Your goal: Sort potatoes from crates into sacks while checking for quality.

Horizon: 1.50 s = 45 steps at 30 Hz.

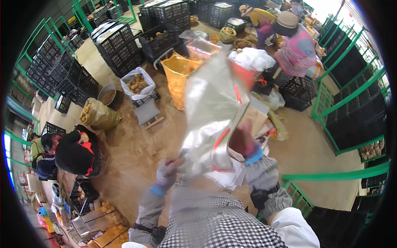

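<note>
A large pale, shiny woven plastic sack with red marks hangs in front of me, partly blurred. My left hand, in a grey glove with a blue cuff, grips the sack's lower left edge. At the sack's right side, my right hand is blurred in a reddish glove with a blue cuff, close to the sack's opening; its fingers are not clear. White sheets lie below the sack. Behind it stands an orange mesh bag, and further left a white-lined crate holds potatoes.
Black plastic crates are stacked at the upper left. Green metal racks rise on the right. Co-workers bend at the left and upper right. A full potato sack lies near a metal basin.
</note>
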Tool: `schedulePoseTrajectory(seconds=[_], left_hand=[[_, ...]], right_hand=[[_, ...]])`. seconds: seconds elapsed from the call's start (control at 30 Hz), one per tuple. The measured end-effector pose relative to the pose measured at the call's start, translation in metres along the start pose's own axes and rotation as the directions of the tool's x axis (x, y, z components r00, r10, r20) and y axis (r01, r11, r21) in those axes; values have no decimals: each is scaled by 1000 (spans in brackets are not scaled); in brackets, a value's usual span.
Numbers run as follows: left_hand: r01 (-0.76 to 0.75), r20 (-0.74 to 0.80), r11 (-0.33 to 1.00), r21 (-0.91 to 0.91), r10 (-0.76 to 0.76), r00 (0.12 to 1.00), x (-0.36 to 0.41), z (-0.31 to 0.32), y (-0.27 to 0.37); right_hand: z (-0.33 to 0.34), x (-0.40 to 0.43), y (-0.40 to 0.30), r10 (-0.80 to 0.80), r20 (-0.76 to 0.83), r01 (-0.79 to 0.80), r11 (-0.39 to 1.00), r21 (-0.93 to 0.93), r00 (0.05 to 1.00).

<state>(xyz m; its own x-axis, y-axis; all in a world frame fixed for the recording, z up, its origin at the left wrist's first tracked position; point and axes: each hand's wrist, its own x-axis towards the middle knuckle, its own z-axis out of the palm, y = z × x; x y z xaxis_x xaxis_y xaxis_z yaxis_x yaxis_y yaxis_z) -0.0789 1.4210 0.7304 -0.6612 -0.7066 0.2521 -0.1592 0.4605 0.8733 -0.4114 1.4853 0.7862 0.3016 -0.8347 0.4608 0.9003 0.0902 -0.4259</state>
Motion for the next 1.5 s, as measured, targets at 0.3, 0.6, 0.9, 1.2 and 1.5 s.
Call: schedulePoseTrajectory(seconds=[0.3,0.6,0.9,1.2,1.5], left_hand=[[-205,226,840,502,102,969,80,-122,-114],[-290,415,788,542,49,908,128,-146,-176],[623,814,763,-174,-245,527,303,-100,-146],[750,780,655,-96,-419,465,506,-12,-198],[829,726,232,-509,-402,559,553,99,-331]], right_hand=[[-10,135,39,-25,-929,-642,716,-274,369],[-100,132,56,-181,-949,-630,713,-306,257],[-247,171,73,-298,-892,-503,744,-441,341],[-410,182,-50,-228,-756,-640,416,-646,614],[-464,119,-170,175,-982,-913,384,136,-73]])
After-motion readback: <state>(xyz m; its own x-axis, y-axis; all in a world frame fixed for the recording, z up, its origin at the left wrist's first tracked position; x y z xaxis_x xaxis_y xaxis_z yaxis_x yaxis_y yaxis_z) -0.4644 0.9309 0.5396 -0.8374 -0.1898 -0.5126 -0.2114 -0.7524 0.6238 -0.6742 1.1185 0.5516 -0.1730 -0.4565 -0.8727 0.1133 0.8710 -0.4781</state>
